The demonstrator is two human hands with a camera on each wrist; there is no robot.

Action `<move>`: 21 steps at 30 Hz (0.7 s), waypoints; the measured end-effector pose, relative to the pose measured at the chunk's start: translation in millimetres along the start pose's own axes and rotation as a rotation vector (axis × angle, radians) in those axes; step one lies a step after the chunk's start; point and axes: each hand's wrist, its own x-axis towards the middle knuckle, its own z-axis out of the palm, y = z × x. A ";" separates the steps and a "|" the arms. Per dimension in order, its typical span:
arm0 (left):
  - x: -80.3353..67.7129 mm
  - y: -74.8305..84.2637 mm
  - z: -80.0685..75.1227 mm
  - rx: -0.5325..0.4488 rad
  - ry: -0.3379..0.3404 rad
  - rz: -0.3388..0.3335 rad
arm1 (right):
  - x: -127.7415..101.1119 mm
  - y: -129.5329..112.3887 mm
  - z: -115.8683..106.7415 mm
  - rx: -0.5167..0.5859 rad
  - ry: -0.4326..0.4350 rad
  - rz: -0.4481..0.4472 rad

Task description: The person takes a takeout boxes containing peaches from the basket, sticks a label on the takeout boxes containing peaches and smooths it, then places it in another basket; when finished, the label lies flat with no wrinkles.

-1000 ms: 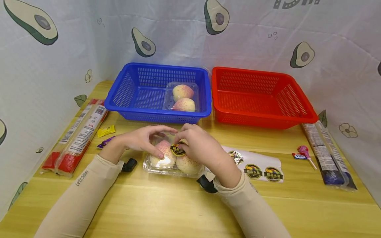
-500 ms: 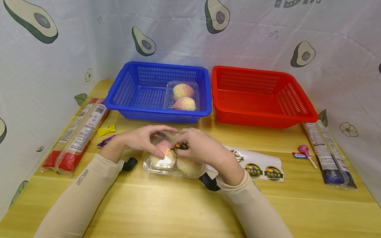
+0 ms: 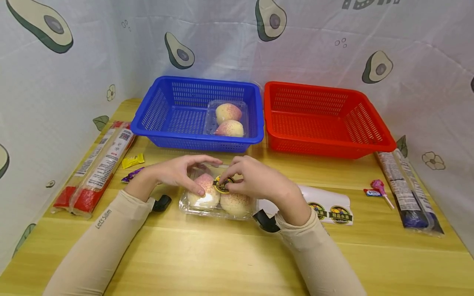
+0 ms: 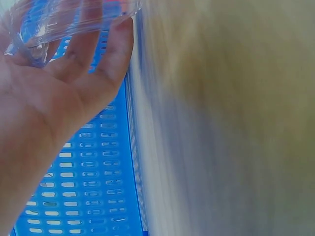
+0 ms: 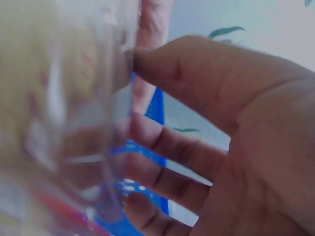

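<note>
A clear plastic fruit box (image 3: 200,211) holding two pink-and-cream peaches (image 3: 203,193) stands on the table in the head view. My left hand (image 3: 174,174) holds it from the left, thumb over the lid and fingers at the far edge; in the left wrist view those fingers (image 4: 115,54) bend against the plastic. A round black-and-gold fruit sticker (image 3: 221,186) lies over the lid's middle. My right hand (image 3: 259,179) touches the sticker with thumb and forefinger. In the right wrist view, its thumb (image 5: 167,64) and spread fingertips rest at the plastic.
Behind stand a blue basket (image 3: 166,142) with another peach box (image 3: 211,117), and a red basket (image 3: 326,148). A sticker sheet (image 3: 333,199) lies right. Noodle packs (image 3: 100,164) and candies (image 3: 132,161) are left; a lollipop (image 3: 377,186) and another long pack (image 3: 411,197) are far right.
My right hand has shifted slightly right, its fingers spreading over the sticker, more of which shows now. The left hand and the box have hardly moved.
</note>
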 end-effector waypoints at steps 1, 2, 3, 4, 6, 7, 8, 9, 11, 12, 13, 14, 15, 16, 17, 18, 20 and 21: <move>0.2 0.5 -0.3 0.003 0.000 -0.002 | -0.2 0.0 0.1 -0.009 -0.005 -0.009; 0.3 0.9 -0.3 0.006 -0.002 -0.001 | -0.8 0.4 -0.1 -0.016 -0.018 -0.012; 0.3 1.1 -0.3 0.010 -0.002 -0.006 | -1.9 0.9 -1.0 -0.016 -0.033 -0.012; 0.3 1.3 -0.3 0.014 -0.002 -0.008 | -3.2 2.1 -2.2 -0.006 -0.049 -0.004; 0.4 1.9 -0.6 0.026 0.002 -0.013 | -6.4 6.5 -6.0 0.039 -0.072 0.016; -0.2 1.9 -0.3 0.029 0.003 -0.015 | -7.8 9.2 -7.7 0.073 -0.081 0.029; -0.4 2.0 0.0 0.031 0.005 -0.017 | -9.5 11.7 -9.7 0.095 -0.084 0.052; -0.3 1.9 0.1 0.033 0.008 -0.019 | -11.1 14.2 -11.7 0.113 -0.080 0.070; -0.1 2.1 0.4 0.034 0.008 -0.013 | -13.7 19.7 -15.3 0.132 -0.066 0.100; 0.0 2.5 0.7 0.034 0.007 -0.009 | -15.1 22.5 -16.9 0.133 -0.061 0.112; 0.2 2.7 0.9 0.032 0.005 -0.005 | -16.5 25.4 -18.5 0.131 -0.055 0.130; 0.4 2.8 1.1 0.033 0.004 -0.003 | -18.5 27.9 -20.2 0.127 -0.052 0.158; 0.6 2.9 1.1 0.035 0.002 0.001 | -20.3 31.4 -21.8 0.134 -0.053 0.171; 0.8 2.8 1.1 0.036 0.002 0.004 | -21.7 35.1 -23.0 0.151 -0.056 0.181; 0.8 2.7 1.2 0.038 0.003 0.006 | -22.9 39.0 -23.8 0.176 -0.065 0.191; 0.8 2.8 1.3 0.041 0.007 0.005 | -23.9 42.8 -24.2 0.208 -0.076 0.196; 0.7 2.3 1.4 0.049 0.014 0.002 | -25.1 50.3 -24.1 0.277 -0.100 0.193; 0.6 2.2 1.6 0.052 0.019 0.002 | -25.2 54.7 -23.1 0.314 -0.112 0.179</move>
